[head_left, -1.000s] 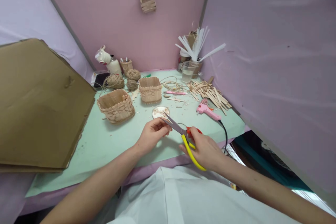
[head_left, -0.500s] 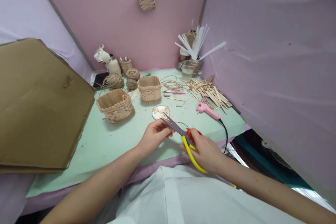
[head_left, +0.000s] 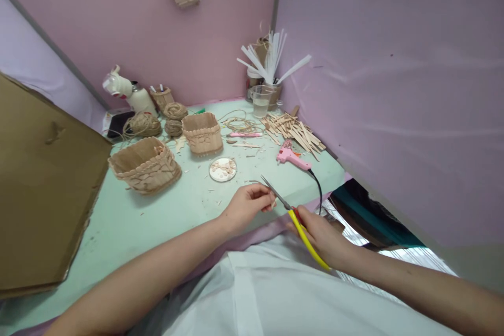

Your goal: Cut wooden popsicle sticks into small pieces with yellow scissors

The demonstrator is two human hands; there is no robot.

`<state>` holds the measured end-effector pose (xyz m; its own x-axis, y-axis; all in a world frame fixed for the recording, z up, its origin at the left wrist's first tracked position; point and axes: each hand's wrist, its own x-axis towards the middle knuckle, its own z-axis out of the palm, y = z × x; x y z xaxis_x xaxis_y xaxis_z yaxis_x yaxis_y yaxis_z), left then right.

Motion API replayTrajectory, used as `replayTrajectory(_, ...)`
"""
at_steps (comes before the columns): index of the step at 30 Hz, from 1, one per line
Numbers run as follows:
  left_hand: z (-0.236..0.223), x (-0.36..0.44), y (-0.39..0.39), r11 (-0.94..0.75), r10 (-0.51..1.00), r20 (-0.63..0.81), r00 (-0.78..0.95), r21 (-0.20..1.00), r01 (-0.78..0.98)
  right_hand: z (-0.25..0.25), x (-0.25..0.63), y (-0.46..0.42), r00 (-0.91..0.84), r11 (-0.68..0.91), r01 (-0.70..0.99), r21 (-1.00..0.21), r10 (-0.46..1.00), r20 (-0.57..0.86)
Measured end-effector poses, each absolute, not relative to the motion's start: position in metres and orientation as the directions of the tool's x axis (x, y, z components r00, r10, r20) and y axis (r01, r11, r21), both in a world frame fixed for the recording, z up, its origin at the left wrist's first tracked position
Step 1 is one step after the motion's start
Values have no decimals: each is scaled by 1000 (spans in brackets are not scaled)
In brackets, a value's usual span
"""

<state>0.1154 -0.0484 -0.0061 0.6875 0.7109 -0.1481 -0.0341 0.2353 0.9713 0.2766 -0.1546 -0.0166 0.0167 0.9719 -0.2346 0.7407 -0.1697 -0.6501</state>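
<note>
My right hand (head_left: pixel 321 233) grips a pair of scissors (head_left: pixel 300 228) with yellow and red handles, the narrow blades pointing up and left. Those blades pass close by the fingertips of my left hand (head_left: pixel 248 207), their two tips almost together. Pinched between the left thumb and fingers is a small pale wooden piece (head_left: pixel 273 203), mostly hidden. Beyond the left hand lies a round white dish (head_left: pixel 212 172) with small wood pieces on it. Two woven-looking wooden baskets, the nearer one (head_left: pixel 157 181) and the farther one (head_left: pixel 207 139), stand to the left.
A pink glue gun (head_left: pixel 294 158) with a black cord lies at right, below a pile of wooden sticks (head_left: pixel 301 134). A plastic cup (head_left: pixel 261 102) and white glue sticks (head_left: pixel 270 60) stand behind. Twine balls (head_left: pixel 144 125) sit back left; a cardboard sheet (head_left: pixel 43 189) fills the left.
The view has turned right, so the table things sit farther left. Both hands have moved right and nearer the table's edge. The scissor blades have drawn closer together and away from the left fingers.
</note>
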Motion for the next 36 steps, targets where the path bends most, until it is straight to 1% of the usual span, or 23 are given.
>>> replayTrajectory(4,-7,120,-42,231,716,-172,677,973,3,-24,283,-152,35,-204,616,-761,972,-232)
replayTrajectory(6,-8,119,-39,236,741,-182,647,972,4,-24,283,-151,45,-205,593,-779,974,-222)
replayTrajectory(9,-10,116,-36,201,781,-159,604,980,-3,-20,282,-149,64,-217,661,-719,970,-234)
replayTrajectory(12,-11,112,-33,127,803,-112,585,992,16,-14,280,-146,101,-231,775,-589,964,-246)
replayTrajectory(15,-11,110,-33,73,807,-63,587,997,5,-10,278,-141,121,-211,854,-476,970,-212)
replayTrajectory(19,-10,109,-34,31,811,-13,585,999,-20,-9,276,-138,112,-167,904,-394,981,-158)
replayTrajectory(23,-10,108,-35,20,811,-14,585,1000,-4,-10,274,-138,109,-161,916,-368,981,-159)
replayTrajectory(36,-8,107,-34,1,799,0,602,1000,-1,-13,275,-139,84,-132,925,-357,985,-148)
